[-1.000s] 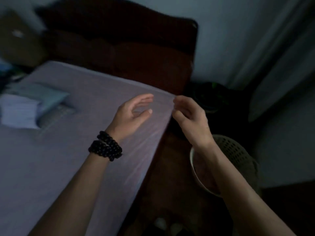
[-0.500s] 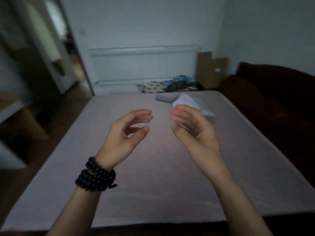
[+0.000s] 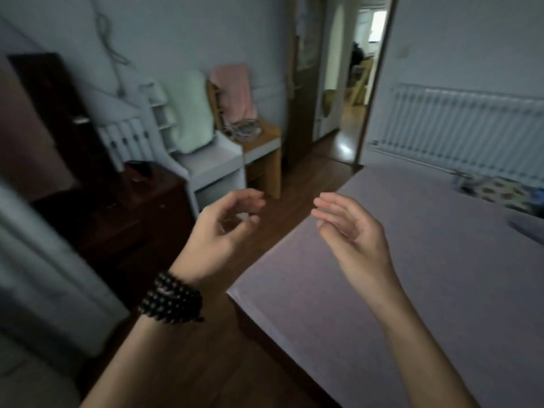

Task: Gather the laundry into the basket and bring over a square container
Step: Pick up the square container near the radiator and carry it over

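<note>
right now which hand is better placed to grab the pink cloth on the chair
Probably left. The left hand is empty and hangs over the floor on the chair side, nearer the pink cloth. The right hand, also empty, is over the bed, farther away.

Empty left hand [image 3: 223, 231] and right hand [image 3: 351, 231] above bed [image 3: 441, 290] corner, fingers loosely curled.

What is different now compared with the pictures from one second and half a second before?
The view has swung left: from the basket beside the bed, across the bed toward the radiator, and now to the chairs and open doorway, with the bed at the right. The basket is out of view. Nothing was taken or released. The left hand and right hand stay raised, empty and loosely open, bead bracelet on the left wrist.
</note>
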`<control>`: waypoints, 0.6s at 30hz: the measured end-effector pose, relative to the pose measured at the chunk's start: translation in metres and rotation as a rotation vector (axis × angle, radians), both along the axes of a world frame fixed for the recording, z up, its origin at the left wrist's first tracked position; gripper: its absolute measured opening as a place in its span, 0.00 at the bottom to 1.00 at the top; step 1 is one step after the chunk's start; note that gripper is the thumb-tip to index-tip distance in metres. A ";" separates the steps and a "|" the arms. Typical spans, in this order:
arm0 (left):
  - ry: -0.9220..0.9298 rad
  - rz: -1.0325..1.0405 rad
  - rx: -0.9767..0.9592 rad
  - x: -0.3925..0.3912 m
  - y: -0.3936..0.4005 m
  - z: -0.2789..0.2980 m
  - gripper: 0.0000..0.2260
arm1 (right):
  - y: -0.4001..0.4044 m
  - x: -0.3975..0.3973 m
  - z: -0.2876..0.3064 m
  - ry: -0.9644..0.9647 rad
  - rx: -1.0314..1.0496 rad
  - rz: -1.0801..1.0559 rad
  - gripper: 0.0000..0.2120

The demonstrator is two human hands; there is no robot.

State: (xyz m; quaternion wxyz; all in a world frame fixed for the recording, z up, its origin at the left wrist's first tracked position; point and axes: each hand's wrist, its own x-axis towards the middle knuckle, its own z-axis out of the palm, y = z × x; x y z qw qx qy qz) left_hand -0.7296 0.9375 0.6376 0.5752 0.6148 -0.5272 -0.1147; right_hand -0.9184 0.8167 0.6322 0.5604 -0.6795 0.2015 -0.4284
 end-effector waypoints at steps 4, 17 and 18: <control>0.036 0.117 0.007 0.099 0.001 -0.013 0.14 | -0.013 0.115 -0.006 0.038 0.025 0.153 0.19; 0.008 0.193 -0.016 0.396 -0.117 -0.001 0.14 | -0.144 0.446 -0.017 -0.039 0.065 0.275 0.18; 0.024 0.191 -0.023 0.423 -0.128 -0.002 0.14 | -0.155 0.471 -0.017 -0.034 0.066 0.270 0.18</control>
